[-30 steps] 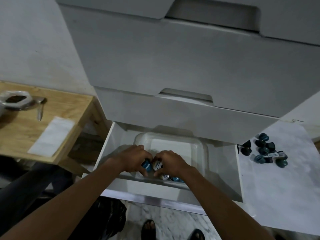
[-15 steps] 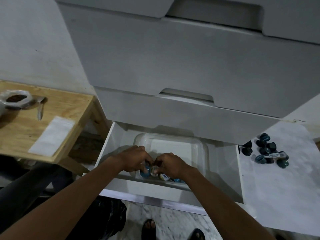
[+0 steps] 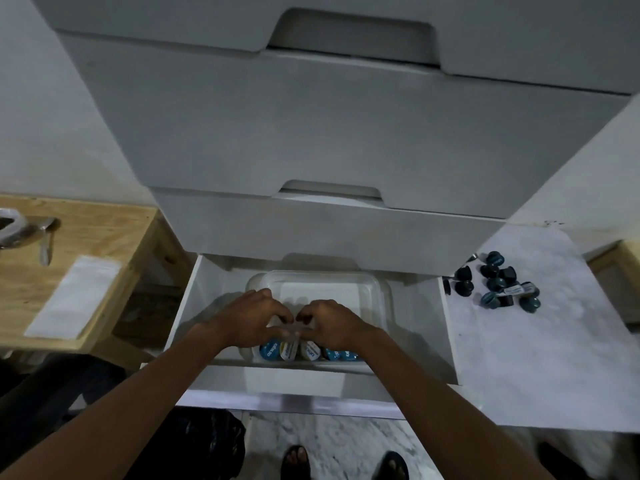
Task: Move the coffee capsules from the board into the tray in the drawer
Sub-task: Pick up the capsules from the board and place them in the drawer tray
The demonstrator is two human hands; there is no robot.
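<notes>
A clear plastic tray (image 3: 381, 292) sits in the open white drawer (image 3: 194, 306). Several blue and white coffee capsules (image 3: 271, 350) stand in a row against the tray's near wall. My left hand (image 3: 249, 317) and my right hand (image 3: 332, 320) hover side by side just above that row. Their fingers are curled and apart, the thumbs lie over the capsule tops, and neither hand grips a capsule. Several dark blue capsules (image 3: 497, 284) lie in a loose cluster on the white marbled board (image 3: 536, 341) to the right of the drawer.
Closed grey drawer fronts (image 3: 311, 133) overhang the open drawer from behind. A wooden table (image 3: 104, 230) at the left carries a white sheet (image 3: 74, 296), a spoon (image 3: 46, 244) and a plastic bag (image 3: 10, 223). My sandalled feet (image 3: 294, 460) and a black bag (image 3: 207, 445) are below.
Both hands lowered the capsules they held into the tray's near row and let go. The camera moved closer.
</notes>
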